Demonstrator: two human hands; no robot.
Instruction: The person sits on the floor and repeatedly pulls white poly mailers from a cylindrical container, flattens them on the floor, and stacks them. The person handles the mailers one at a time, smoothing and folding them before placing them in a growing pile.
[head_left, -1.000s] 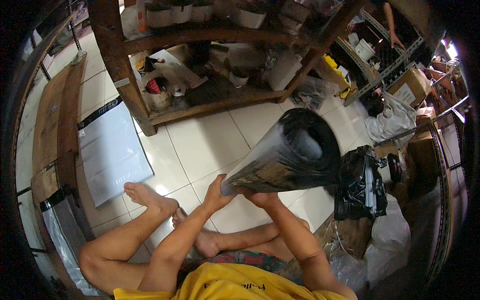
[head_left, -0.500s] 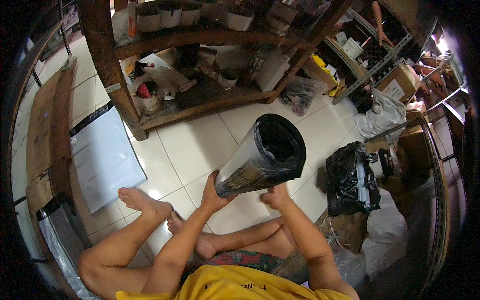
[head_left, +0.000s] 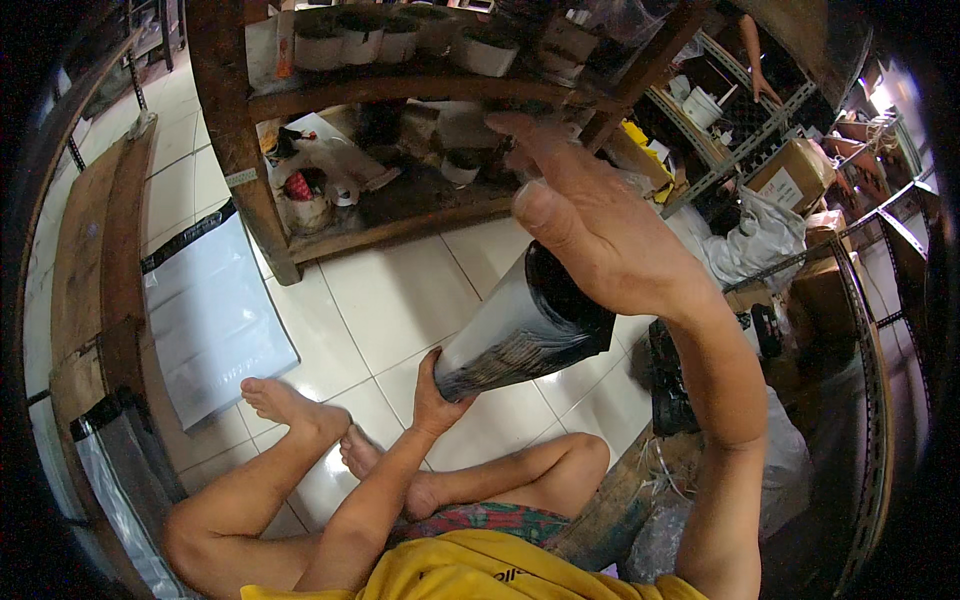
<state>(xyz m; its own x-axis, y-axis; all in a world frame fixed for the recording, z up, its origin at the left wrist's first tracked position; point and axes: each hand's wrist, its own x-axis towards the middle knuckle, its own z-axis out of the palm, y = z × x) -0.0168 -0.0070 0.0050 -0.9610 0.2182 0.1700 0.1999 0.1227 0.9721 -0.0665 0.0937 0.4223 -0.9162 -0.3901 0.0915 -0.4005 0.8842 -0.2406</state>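
Observation:
My left hand (head_left: 438, 398) is wrapped round the lower end of a thick roll of plastic sheeting (head_left: 500, 325), greyish white outside with dark smears and black inside. The roll leans up and away to the right, its open end uppermost. Over that end hangs my right hand (head_left: 610, 235), with thumb and fingers apart and nothing held. It hides most of the roll's opening; whether the palm touches the rim, I cannot tell. Flat on the tiles to the left lies a white sheet (head_left: 220, 320) with a black strip along its far edge.
A wooden shelf (head_left: 370, 235) with several cut pots (head_left: 485, 52) stands ahead. To the right are a black plastic bag (head_left: 672, 385), a whitish sack (head_left: 755, 228) and metal racks (head_left: 872, 400). A wooden bench (head_left: 95, 260) runs along the left. Another person's hand (head_left: 765, 88) shows far right.
My right hand has risen from beside the roll's lower part to above its open end, fingers spread. The left hand keeps its hold, and the roll has barely shifted.

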